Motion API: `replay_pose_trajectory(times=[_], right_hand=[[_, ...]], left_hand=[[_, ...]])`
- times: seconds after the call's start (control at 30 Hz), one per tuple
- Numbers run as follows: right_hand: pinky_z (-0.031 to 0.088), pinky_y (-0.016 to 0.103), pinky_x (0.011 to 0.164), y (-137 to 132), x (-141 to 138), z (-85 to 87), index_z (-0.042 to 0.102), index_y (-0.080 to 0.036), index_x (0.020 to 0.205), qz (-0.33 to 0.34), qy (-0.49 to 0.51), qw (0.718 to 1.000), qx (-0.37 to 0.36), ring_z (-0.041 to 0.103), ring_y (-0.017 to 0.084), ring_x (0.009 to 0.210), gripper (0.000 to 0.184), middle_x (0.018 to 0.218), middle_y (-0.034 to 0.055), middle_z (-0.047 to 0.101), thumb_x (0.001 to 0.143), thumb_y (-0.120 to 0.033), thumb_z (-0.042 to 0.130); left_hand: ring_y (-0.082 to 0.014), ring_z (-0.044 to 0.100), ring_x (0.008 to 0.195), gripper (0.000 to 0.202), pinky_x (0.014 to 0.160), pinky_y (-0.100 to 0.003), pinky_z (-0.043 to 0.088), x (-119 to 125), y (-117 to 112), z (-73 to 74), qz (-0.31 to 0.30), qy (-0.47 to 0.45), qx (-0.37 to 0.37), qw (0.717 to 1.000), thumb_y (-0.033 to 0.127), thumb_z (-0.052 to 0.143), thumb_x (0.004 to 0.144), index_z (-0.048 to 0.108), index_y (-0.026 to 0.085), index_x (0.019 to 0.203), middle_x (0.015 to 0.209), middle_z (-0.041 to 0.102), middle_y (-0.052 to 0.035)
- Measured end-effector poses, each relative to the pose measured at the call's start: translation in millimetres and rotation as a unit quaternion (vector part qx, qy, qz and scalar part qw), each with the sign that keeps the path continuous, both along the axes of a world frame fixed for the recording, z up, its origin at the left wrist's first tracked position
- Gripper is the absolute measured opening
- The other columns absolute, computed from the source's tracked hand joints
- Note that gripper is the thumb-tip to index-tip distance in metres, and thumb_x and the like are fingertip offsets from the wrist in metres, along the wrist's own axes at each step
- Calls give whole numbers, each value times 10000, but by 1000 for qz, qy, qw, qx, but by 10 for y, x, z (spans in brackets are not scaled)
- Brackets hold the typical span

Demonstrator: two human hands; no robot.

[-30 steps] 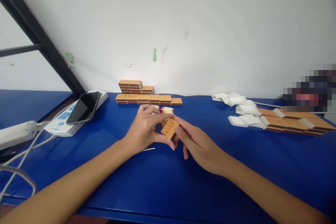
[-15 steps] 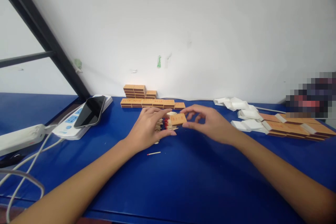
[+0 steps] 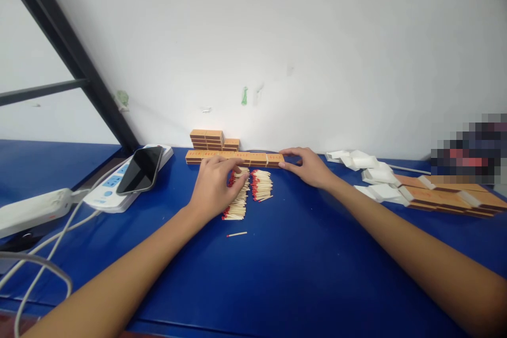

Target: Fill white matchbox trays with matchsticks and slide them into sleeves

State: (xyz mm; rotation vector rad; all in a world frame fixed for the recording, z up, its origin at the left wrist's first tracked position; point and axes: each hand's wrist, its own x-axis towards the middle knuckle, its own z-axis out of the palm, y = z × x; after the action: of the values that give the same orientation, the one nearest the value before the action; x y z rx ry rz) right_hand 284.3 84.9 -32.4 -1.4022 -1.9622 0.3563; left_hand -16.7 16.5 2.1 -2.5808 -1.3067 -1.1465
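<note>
Person's right hand (image 3: 310, 167) pinching the end matchbox (image 3: 274, 159) (inside hidden) near the back edge of the bench (image 3: 297, 274), left hand (image 3: 214, 184) slightly spread over loose matches (image 3: 236, 207), white trays (image 3: 379, 174) farther right along that edge

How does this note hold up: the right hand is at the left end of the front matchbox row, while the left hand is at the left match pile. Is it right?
Not quite: the head view shows the right hand at the right end of the front matchbox row, not the left. The left hand is at the left match pile, as noted.
</note>
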Motion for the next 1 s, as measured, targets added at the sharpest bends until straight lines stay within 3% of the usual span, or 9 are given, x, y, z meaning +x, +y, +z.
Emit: replay_pose_trajectory(times=[0.13, 0.27, 0.43, 0.57, 0.67, 0.83, 0.93, 1.0], right_hand=[[537, 483, 996, -3, -7, 25, 746, -215, 1227, -6, 7, 1000, 6, 670, 299, 1132, 415, 1207, 112, 761, 867, -421, 758], [524, 439, 988, -31, -135, 232, 788, -190, 1063, -42, -20, 998, 33, 676, 283, 1086, 266, 1091, 110, 788, 928, -386, 669], [527, 354, 856, 133, -644, 514, 793, -151, 930, -115, -53, 992, -4, 710, 245, 909, 232, 961, 118, 796, 938, -314, 628], [526, 331, 802, 350, -1068, 595, 788, -164, 878, -119, -50, 991, -23, 718, 241, 860, 201, 912, 114, 795, 903, -327, 674], [521, 336, 834, 386, -1149, 624, 790, -173, 919, -119, -59, 991, -13, 714, 249, 904, 183, 980, 118, 796, 889, -317, 682], [510, 339, 799, 192, -745, 709, 796, -172, 904, -159, -75, 984, -17, 712, 254, 884, 203, 939, 112, 794, 902, -310, 648], [496, 351, 775, -9, -191, 793, 789, -183, 890, -192, -93, 977, -13, 706, 267, 887, 190, 934, 120, 788, 900, -316, 654], [472, 364, 724, -166, 244, 828, 772, -216, 849, -245, -177, 953, -12, 693, 272, 840, 192, 899, 114, 778, 895, -367, 664]], left_hand=[[-241, 671, 1022, 205, 960, -430, 429, 5, -19, 13, -2, -3, 1, 1000, 269, 712, 956, 682, 232, 1155, 980, 788, -1], [-247, 670, 994, 193, 933, -431, 451, 17, -30, 10, -4, -9, -1, 1000, 282, 700, 960, 698, 224, 1144, 963, 785, -13], [-253, 667, 950, 159, 864, -423, 483, 47, -41, -17, -28, -10, -4, 1000, 286, 690, 958, 715, 212, 1096, 922, 782, -24], [-252, 654, 942, 156, 865, -423, 489, 24, -19, -10, -21, -9, 5, 1000, 286, 678, 966, 715, 200, 1091, 921, 777, -30], [-249, 646, 922, 154, 861, -424, 494, 2, -3, -3, -14, -5, 16, 1000, 291, 662, 977, 721, 192, 1078, 912, 769, -38], [-250, 649, 917, 160, 838, -416, 501, 34, -41, -30, -39, 6, 29, 999, 287, 666, 973, 735, 187, 1077, 907, 768, -47], [-246, 645, 908, 139, 827, -412, 507, 64, -73, -34, -44, 8, 27, 999, 298, 661, 977, 738, 186, 1010, 900, 765, -53], [-245, 645, 907, 137, 819, -410, 509, 73, -82, -26, -43, 10, 24, 999, 305, 658, 979, 735, 192, 979, 900, 767, -51]])
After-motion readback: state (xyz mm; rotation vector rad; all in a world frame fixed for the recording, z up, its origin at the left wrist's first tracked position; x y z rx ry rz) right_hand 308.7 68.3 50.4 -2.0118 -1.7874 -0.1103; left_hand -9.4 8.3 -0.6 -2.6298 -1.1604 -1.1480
